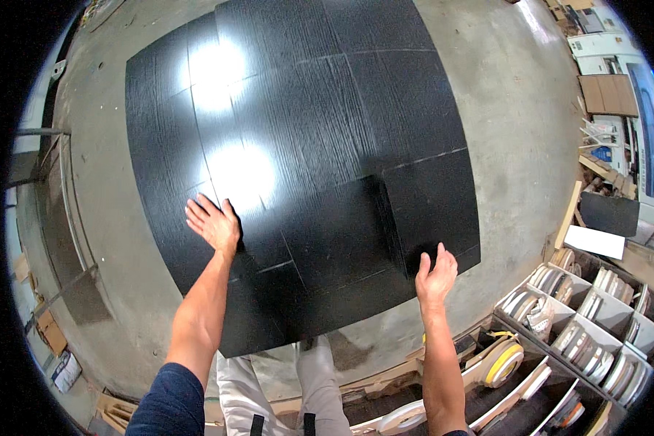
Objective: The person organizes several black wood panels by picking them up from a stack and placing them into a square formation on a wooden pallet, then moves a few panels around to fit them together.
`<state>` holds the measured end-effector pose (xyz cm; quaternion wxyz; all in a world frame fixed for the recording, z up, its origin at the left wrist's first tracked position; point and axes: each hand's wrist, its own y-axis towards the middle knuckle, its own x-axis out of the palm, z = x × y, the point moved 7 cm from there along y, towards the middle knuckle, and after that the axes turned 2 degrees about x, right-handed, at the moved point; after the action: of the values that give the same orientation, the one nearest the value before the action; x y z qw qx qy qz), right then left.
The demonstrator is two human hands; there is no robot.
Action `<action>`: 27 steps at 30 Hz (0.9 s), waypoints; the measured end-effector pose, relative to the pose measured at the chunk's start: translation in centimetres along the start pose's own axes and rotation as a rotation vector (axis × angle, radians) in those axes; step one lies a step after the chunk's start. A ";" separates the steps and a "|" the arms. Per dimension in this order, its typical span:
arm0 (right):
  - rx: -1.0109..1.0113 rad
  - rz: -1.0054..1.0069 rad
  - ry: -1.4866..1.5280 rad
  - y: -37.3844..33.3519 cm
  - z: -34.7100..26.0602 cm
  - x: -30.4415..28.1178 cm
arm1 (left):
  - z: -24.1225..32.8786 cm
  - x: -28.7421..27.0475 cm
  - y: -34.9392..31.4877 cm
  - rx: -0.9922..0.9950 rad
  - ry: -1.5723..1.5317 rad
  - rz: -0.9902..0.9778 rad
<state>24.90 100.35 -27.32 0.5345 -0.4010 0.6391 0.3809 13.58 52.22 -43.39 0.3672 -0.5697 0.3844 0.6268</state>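
Black wood-grained boards (298, 123) lie edge to edge in front of me, with seams between them and some sitting a little higher than others. My left hand (216, 227) is over the left part of the boards, fingers spread, beside a bright reflection; I cannot tell whether it touches the surface. By the near right edge, my right hand (436, 280) is held with its fingers apart, close to a black board (432, 203) next to a raised edge. Neither hand holds anything.
Grey concrete floor (512, 160) surrounds the boards. At lower right stands a divided rack (559, 320) of edging rolls, one a yellow-rimmed roll (503, 363). A metal frame (73, 203) stands at left. Machinery (647, 131) and a white panel (594, 243) are at far right.
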 end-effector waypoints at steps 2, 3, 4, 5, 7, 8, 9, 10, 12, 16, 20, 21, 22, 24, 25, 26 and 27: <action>-0.019 0.017 -0.006 0.1 -0.2 -0.2 | 0.1 -0.2 -0.1 -0.015 0.028 -0.042; -0.010 0.011 0.002 0.1 -0.3 0.0 | -0.1 -0.4 -0.1 -0.011 0.028 -0.024; 0.000 0.003 0.011 0.1 -0.2 0.1 | -0.1 -0.4 0.0 -0.019 0.041 -0.039; 0.002 0.008 0.009 0.0 0.0 -0.1 | -0.1 -0.2 -0.2 -0.010 0.042 -0.024; 0.020 -0.045 -0.004 0.0 0.0 0.2 | -0.2 -0.1 -0.2 0.002 0.052 -0.006; 0.025 -0.039 -0.002 0.0 0.0 0.1 | 0.0 -0.4 -0.2 0.009 0.072 0.026; 0.031 -0.058 0.009 0.0 -0.1 0.0 | 0.0 -0.3 -0.1 0.010 0.074 0.023; 0.037 -0.077 0.020 0.0 -0.2 0.1 | 0.0 -0.3 -0.1 0.011 0.076 0.021; 0.047 -0.072 0.022 0.0 -0.1 0.1 | 0.1 -0.4 -0.1 0.017 0.080 0.009; 0.073 -0.055 0.082 0.3 0.3 0.1 | -0.1 -0.4 -0.2 0.038 0.085 0.034; 0.077 -0.016 0.095 0.5 0.8 -0.2 | 0.0 0.2 -0.3 0.016 0.081 0.000; 0.060 0.010 0.092 0.2 0.7 -0.3 | -0.1 0.2 -0.5 0.029 0.095 0.007; 0.059 0.003 0.096 0.3 0.9 -0.1 | -0.2 0.4 -0.6 0.028 0.103 0.006; 0.005 -0.009 0.073 0.8 0.5 -0.5 | -0.1 0.6 -0.5 0.031 0.089 0.005; -0.003 -0.014 0.080 1.3 0.2 -0.8 | -0.3 0.5 -0.3 0.024 0.104 0.003; 0.022 -0.094 0.027 1.9 0.1 -0.5 | -0.6 0.3 -0.2 0.014 0.111 0.005; 0.046 -0.171 -0.031 3.0 -0.2 -0.4 | -0.6 0.1 0.1 0.017 0.113 0.008</action>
<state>22.04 101.35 -26.70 0.5837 -0.4359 0.6029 0.3253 13.75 51.67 -43.52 0.3473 -0.5996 0.4120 0.5917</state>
